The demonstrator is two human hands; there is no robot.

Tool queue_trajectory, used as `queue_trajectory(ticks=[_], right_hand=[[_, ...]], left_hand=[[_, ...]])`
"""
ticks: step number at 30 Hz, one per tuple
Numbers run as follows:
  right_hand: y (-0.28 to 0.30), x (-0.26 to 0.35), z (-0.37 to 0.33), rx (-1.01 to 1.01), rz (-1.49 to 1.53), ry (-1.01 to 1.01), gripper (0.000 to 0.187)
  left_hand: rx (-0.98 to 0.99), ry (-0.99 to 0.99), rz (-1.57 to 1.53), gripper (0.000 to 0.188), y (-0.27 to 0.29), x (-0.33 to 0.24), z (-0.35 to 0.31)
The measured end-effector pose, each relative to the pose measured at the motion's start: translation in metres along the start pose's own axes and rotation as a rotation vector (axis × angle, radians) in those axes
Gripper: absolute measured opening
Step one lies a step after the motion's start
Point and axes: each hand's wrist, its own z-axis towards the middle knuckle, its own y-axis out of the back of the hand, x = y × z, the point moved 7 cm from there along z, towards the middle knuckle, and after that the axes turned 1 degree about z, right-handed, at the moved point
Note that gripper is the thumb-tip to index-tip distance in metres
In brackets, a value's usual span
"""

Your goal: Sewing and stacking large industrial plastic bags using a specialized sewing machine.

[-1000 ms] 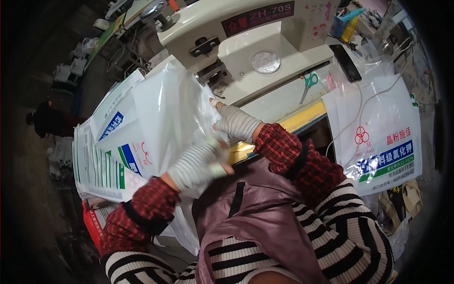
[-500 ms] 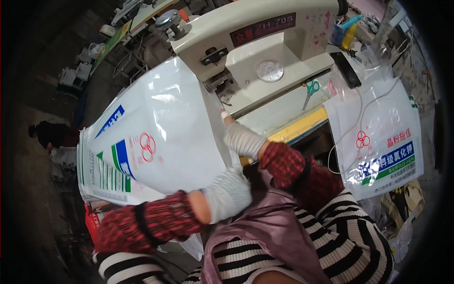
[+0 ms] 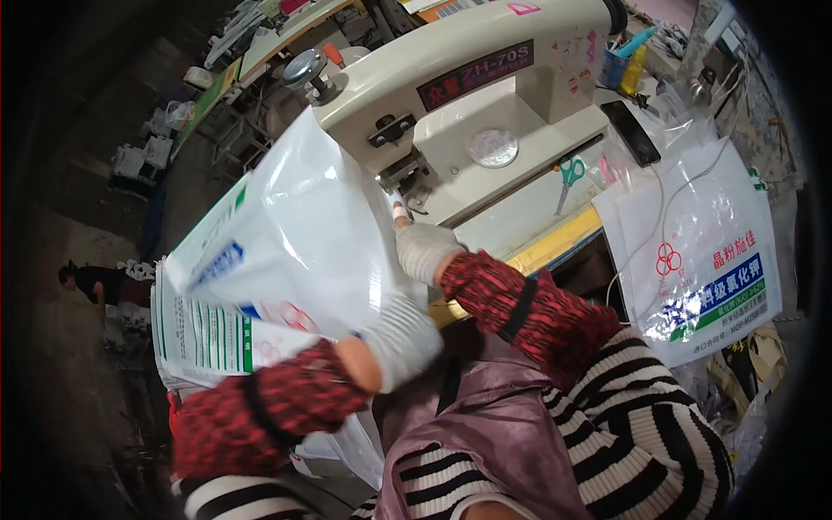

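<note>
Our left hand (image 3: 400, 340) and right hand (image 3: 425, 250) hold the white bag (image 3: 303, 243) by the sewing machine (image 3: 468, 113); its edge is not under the needle yet.

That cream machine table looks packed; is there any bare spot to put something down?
One bare strip shows on the machine table, between the green scissors and the right hand. The far right end is crowded with a phone, cords and a printed bag. The left hand lifts a big white bag over the left side.
</note>
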Motion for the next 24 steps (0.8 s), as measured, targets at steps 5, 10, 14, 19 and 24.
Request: queue_trajectory(ticks=[5, 10, 14, 19, 24], right_hand=[[-0.015, -0.011, -0.04, 0.149, 0.076, -0.07, 0.069], [-0.031, -0.037, -0.005, 0.161, 0.111, -0.201, 0.07], [0.003, -0.008, -0.006, 0.134, -0.255, -0.073, 0.062], [-0.013, -0.016, -0.033, 0.154, 0.197, -0.105, 0.066], [-0.027, -0.03, -0.043, 0.122, 0.302, -0.07, 0.07]], left_hand=[[-0.048, -0.191, -0.408, 0.019, 0.021, -0.018, 0.032], [-0.095, 0.055, -0.259, 0.029, 0.092, 0.053, 0.009], [-0.193, 0.034, -0.219, 0.017, 0.082, 0.051, -0.005], [0.254, -0.092, -0.358, 0.021, 0.029, -0.028, 0.027], [0.217, -0.069, -0.776, 0.026, 0.04, 0.014, 0.024]])
